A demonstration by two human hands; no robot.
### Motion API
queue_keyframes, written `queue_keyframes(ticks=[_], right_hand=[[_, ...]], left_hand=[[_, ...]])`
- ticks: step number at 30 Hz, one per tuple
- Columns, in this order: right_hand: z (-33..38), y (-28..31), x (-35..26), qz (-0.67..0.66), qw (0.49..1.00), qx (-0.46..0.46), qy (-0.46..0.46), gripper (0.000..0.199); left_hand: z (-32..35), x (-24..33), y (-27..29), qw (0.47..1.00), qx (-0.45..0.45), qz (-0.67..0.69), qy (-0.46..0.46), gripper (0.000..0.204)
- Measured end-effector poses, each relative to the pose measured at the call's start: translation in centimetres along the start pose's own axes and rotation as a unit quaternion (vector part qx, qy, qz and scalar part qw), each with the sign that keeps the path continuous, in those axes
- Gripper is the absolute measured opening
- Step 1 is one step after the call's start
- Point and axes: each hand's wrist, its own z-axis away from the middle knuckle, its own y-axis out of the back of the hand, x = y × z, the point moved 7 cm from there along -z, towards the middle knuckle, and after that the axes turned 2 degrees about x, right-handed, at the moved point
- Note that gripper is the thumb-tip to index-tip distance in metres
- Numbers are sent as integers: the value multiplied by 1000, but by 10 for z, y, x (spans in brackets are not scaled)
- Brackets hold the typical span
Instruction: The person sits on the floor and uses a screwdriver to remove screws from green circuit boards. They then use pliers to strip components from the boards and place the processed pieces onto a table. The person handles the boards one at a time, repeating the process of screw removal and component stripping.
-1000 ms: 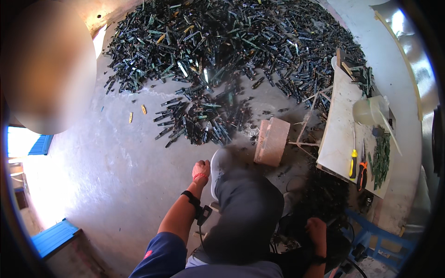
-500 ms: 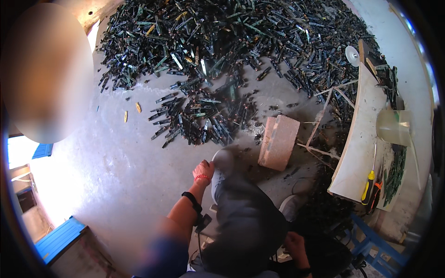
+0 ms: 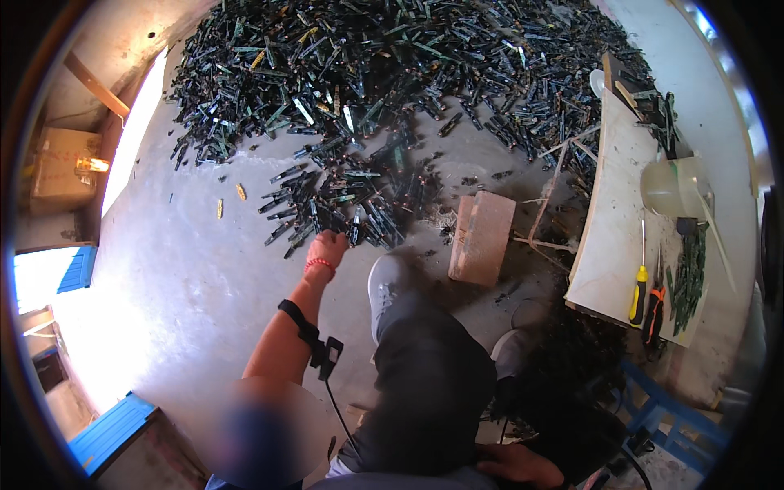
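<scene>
My left hand point(image 3: 328, 247), with a red bead bracelet, reaches down to the near edge of a small heap of narrow dark strips point(image 3: 351, 184). Its fingers are curled in among the closest strips; whatever they grip is hidden. One shiny black-and-silver strip point(image 3: 355, 228) lies just right of the fingertips. Low in the picture, my right hand point(image 3: 520, 465) rests beside my dark trouser leg. Its fingers are dim in the shade, and I cannot make out anything in them.
A much larger pile of dark strips point(image 3: 367, 57) spreads across the far floor. Reddish bricks point(image 3: 483, 238) stand right of my shoe point(image 3: 382, 294). At the right, a white board point(image 3: 608, 237) bears a yellow screwdriver point(image 3: 639, 296), an orange-handled tool point(image 3: 653, 314) and a plastic tub point(image 3: 674, 188).
My left hand has moved forward and left from beside my knee to the small heap. My right hand has sunk toward the lower edge. The whole view has shifted a little.
</scene>
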Motion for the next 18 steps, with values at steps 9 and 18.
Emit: queue_keyframes(ticks=[9, 18], right_hand=[[16, -8, 14, -25, 999, 21, -21, 44], [-5, 26, 28, -122, 962, 234, -72, 34]], left_hand=[[-55, -32, 82, 995, 60, 85, 5, 38], [-25, -70, -41, 998, -61, 11, 21, 43]])
